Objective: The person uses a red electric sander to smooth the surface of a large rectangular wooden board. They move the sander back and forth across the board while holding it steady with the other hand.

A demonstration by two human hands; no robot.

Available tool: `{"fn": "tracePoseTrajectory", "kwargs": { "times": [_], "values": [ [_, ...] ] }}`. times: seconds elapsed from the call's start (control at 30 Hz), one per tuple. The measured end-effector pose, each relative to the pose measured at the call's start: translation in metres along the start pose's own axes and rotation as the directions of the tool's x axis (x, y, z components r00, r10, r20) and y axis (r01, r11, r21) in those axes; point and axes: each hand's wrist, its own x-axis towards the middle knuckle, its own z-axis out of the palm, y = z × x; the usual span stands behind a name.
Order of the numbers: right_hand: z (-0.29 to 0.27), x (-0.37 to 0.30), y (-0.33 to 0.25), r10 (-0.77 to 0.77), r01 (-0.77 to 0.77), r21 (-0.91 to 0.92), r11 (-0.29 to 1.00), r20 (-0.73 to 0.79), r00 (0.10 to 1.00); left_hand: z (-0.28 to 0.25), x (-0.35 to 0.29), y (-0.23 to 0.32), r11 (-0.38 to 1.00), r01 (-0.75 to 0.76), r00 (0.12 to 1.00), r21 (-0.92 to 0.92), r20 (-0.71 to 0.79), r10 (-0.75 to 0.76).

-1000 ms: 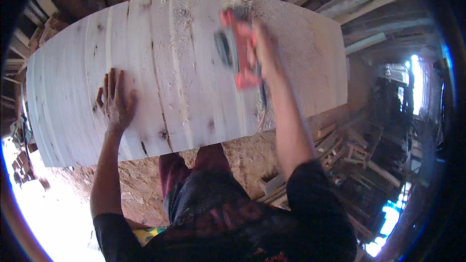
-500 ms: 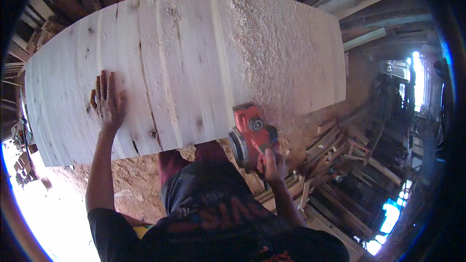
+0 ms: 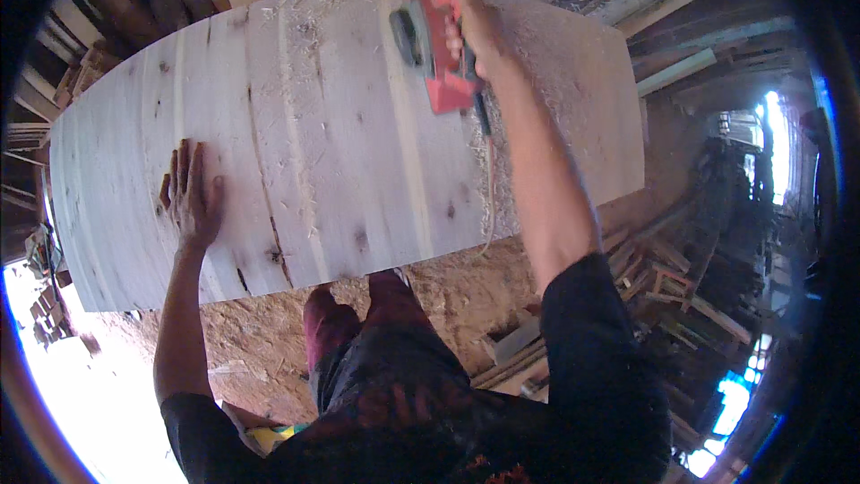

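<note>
Gripping red planer (image 3: 437, 58), right hand (image 3: 479, 31) wrapped round handle (image 3: 442, 1); left hand (image 3: 193, 203) flat on wooden panel (image 3: 358, 152), well apart. Planer's probably hefty, stiff; handle's best hold imo.

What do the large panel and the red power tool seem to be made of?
Large panel: pale, apparently unvarnished wood, showing grain stripes and dark knots. Red power tool: smooth-looking body, probably moulded plastic from its even colour, though painted metal is possible.

We cannot see the underside of the planer (image 3: 436, 47) or the palm of the left hand (image 3: 193, 203); the lower edge cuts off the shirt (image 3: 385, 448).
</note>
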Motion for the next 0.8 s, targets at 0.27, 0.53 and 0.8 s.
{"fn": "tracePoseTrajectory", "kwargs": {
  "times": [0.27, 0.53, 0.8],
  "values": [
    [-0.081, -0.297, 0.12, 0.279, -0.288, -0.075, 0.955, -0.108, 0.954, 0.027, -0.002, -0.007, 0.999, -0.01, 1.0, 0.041, 0.014, 0.009],
    [-0.073, -0.296, 0.125, 0.256, -0.254, 0.039, 0.966, -0.245, 0.935, 0.016, 0.012, 0.164, 0.988, 0.019, 0.998, -0.152, 0.056, -0.01],
    [-0.027, -0.048, 0.006, 0.029, -0.045, -0.16, 0.986, -0.1, 0.995, -0.011, 0.025, 0.172, 0.979, 0.032, 0.997, -0.203, 0.069, -0.018]
  ]
}}
